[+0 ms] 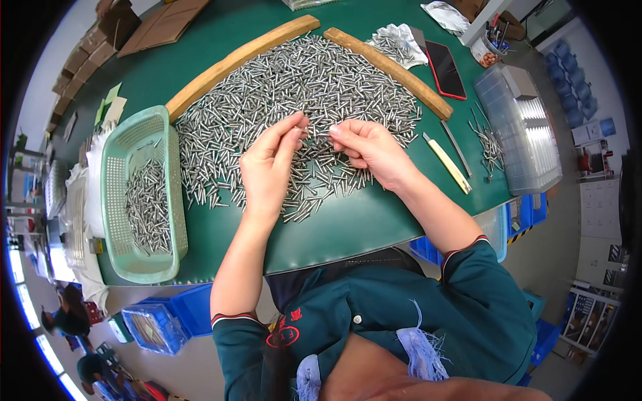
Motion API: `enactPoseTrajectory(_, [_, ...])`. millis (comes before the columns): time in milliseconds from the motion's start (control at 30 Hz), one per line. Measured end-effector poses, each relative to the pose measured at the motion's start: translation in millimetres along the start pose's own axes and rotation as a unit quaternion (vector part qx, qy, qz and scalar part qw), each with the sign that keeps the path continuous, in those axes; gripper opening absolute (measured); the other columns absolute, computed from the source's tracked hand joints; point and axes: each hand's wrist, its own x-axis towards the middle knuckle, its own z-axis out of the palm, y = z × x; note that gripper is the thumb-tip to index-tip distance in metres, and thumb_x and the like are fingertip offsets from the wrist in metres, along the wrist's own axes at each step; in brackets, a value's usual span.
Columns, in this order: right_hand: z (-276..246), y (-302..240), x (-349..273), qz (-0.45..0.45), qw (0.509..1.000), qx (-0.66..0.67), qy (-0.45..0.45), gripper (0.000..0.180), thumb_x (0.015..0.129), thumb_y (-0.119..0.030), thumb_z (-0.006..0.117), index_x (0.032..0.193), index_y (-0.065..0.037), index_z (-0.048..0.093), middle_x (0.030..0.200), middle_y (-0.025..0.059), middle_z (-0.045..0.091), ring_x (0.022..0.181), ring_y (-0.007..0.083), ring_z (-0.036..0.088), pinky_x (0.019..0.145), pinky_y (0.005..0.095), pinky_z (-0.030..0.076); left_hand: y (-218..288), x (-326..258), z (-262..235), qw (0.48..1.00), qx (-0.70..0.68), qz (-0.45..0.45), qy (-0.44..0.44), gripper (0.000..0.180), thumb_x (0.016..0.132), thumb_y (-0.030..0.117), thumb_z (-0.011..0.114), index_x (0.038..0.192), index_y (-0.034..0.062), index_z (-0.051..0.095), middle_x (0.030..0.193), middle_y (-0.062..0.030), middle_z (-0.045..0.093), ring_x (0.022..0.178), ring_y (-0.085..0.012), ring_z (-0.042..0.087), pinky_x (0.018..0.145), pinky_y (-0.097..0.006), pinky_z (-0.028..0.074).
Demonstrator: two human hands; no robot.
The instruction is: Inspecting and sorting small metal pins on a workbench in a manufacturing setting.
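A broad heap of small metal pins (294, 80) covers the middle of the green table, and both my hands are over its near part. My left hand (271, 157) is closed, thumb and forefinger pinched together at the tips; what lies between them is too small to make out. Facing it a short gap away, my right hand (374, 150) pinches a metal pin (329, 138) between thumb and forefinger, its other fingers curled. To the left stands a green plastic basket (175, 200), partly filled with similar pins.
Two wooden bars (241, 60) border the heap's far side. On the right lie a red-edged phone (445, 70), a yellow-handled cutter knife (449, 166), a thin metal strip (456, 148), bent metal pieces (489, 144) and clear plastic boxes (518, 134). Cardboard (160, 27) lies far left.
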Motion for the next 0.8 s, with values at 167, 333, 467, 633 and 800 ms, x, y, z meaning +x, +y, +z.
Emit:
enactPoseTrajectory(167, [4, 6, -2, -0.044, 0.996, -0.080, 0.016, 0.016, 0.087, -0.022, 0.055, 0.079, -0.008, 0.058, 0.069, -0.0046, 0.052, 0.050, -0.0015, 0.034, 0.042, 0.0136, 0.023, 1, -10, 9, 0.999, 0.001, 0.023, -0.027, 0.019, 0.081, 0.005, 0.059, 0.100, 0.0035, 0.063, 0.094, -0.0074, 0.065, 0.083, -0.0112, 0.061, 0.074, -0.023, 0.048])
enactPoseTrajectory(333, [2, 8, 0, -0.071, 0.997, -0.018, 0.008, 0.018, 0.086, -0.023, 0.056, 0.086, -0.005, 0.061, 0.073, -0.0028, 0.059, 0.051, -0.0019, 0.038, 0.042, 0.0137, 0.027, -2, -10, 13, 1.000, -0.002, -0.018, -0.025, 0.019, 0.082, 0.006, 0.059, 0.100, 0.0026, 0.062, 0.088, -0.0062, 0.065, 0.079, -0.0102, 0.061, 0.071, -0.022, 0.048])
enactPoseTrajectory(467, [3, 7, -3, -0.095, 0.995, -0.026, 0.003, 0.018, 0.086, -0.020, 0.056, 0.090, -0.004, 0.061, 0.077, -0.0017, 0.061, 0.053, -0.0015, 0.040, 0.043, 0.0139, 0.028, -1, -7, 12, 0.984, -0.118, -0.120, -0.058, 0.019, 0.084, 0.007, 0.056, 0.101, 0.0007, 0.060, 0.090, -0.0070, 0.064, 0.078, -0.0106, 0.061, 0.068, -0.021, 0.049])
enactPoseTrajectory(633, [7, 3, -6, -0.110, 0.993, -0.039, 0.008, 0.018, 0.086, -0.018, 0.055, 0.096, -0.005, 0.061, 0.076, -0.0029, 0.058, 0.053, -0.0024, 0.038, 0.044, 0.0134, 0.026, -1, -5, 9, 0.962, -0.199, -0.166, -0.081, 0.019, 0.085, 0.007, 0.055, 0.101, -0.0023, 0.058, 0.089, -0.0089, 0.064, 0.079, -0.0130, 0.062, 0.067, -0.022, 0.049])
enactPoseTrajectory(800, [6, 4, -5, -0.125, 0.992, -0.032, 0.000, 0.018, 0.086, -0.018, 0.055, 0.095, -0.005, 0.061, 0.075, -0.0031, 0.058, 0.053, -0.0024, 0.037, 0.044, 0.0134, 0.026, 0, -6, 9, 0.960, -0.202, -0.174, -0.086, 0.017, 0.086, 0.007, 0.055, 0.099, -0.0027, 0.057, 0.087, -0.0092, 0.063, 0.080, -0.0134, 0.062, 0.068, -0.022, 0.049])
